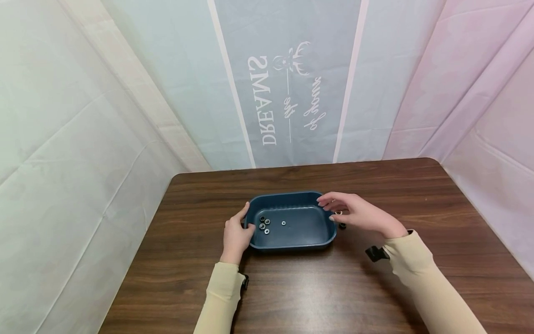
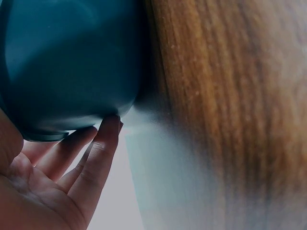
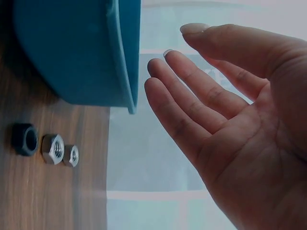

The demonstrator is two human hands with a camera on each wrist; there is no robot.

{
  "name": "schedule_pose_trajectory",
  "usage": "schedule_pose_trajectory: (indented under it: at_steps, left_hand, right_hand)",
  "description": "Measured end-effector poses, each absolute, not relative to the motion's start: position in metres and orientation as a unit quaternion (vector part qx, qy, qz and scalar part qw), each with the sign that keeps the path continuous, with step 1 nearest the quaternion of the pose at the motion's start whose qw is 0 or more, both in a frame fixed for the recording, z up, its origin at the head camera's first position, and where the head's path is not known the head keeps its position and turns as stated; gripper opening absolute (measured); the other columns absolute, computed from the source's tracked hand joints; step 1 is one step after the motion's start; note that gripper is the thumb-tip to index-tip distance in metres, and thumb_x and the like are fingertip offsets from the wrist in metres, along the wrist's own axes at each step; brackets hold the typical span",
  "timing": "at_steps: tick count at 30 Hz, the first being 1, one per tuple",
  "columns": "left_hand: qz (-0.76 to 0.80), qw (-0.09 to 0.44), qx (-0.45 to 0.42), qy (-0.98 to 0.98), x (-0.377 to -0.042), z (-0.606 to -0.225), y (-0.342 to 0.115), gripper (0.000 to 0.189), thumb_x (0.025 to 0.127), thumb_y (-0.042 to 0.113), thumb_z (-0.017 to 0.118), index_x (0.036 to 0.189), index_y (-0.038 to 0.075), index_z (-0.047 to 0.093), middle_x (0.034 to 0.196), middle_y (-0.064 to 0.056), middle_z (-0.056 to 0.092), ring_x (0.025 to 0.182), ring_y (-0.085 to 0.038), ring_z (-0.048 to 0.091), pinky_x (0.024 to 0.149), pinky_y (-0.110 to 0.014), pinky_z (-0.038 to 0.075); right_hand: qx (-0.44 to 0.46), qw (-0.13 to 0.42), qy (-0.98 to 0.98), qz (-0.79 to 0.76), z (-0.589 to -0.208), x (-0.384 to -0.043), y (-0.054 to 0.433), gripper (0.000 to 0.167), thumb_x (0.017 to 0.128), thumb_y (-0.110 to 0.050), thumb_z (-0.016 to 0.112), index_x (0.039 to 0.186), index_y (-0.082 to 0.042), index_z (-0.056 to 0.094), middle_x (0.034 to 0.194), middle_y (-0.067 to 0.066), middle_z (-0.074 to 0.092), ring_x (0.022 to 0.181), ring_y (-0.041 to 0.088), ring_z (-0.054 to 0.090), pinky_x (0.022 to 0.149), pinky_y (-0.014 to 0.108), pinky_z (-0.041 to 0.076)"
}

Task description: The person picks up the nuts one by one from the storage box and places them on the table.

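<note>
A dark blue plastic tray (image 1: 306,232) lies on the table, with several small metal nuts (image 1: 262,226) grouped near its left end and a smaller nut (image 1: 283,223) by itself. My left hand (image 1: 237,237) grips the left end, thumb over the rim and fingers along the outer wall. Above the right rim hovers my right hand (image 1: 360,212), its fingers loosely bent and apart, with nothing between them. Beside the tray's right end, the right wrist view shows a black nut (image 3: 25,139), a silver nut (image 3: 53,149) and a smaller silver nut (image 3: 71,155) on the table.
The brown wood-grain table (image 1: 283,297) extends around the tray. Behind it hangs a pale curtain (image 1: 288,83) with mirrored lettering, and light fabric also hangs on both sides. Black straps (image 1: 377,253) show at the sleeve cuffs.
</note>
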State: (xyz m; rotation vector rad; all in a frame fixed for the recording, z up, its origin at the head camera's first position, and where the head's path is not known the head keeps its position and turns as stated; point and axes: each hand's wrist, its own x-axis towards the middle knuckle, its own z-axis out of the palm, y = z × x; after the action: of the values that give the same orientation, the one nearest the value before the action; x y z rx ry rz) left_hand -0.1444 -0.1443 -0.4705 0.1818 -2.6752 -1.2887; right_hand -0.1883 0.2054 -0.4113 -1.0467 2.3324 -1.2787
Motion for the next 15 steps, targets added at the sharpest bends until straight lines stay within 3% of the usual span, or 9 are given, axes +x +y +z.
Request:
schedule_pose_trajectory:
  at_steps: [15]
  left_hand:
    - [-0.430,0.082,0.064,-0.897,-0.146,-0.466,-0.144,0.066,0.080,0.000,0.063,0.140,0.023,0.052,0.117,-0.011,0.065,0.044,-0.017,0.044,0.045,-0.029,0.037]
  right_hand:
    - [-0.393,0.147,0.803,-0.424,-0.400,-0.194,0.179,0.047,0.089,-0.002,0.064,0.132,-0.016,0.051,0.128,0.001,0.056,0.115,0.021,0.056,0.093,0.043,0.045]
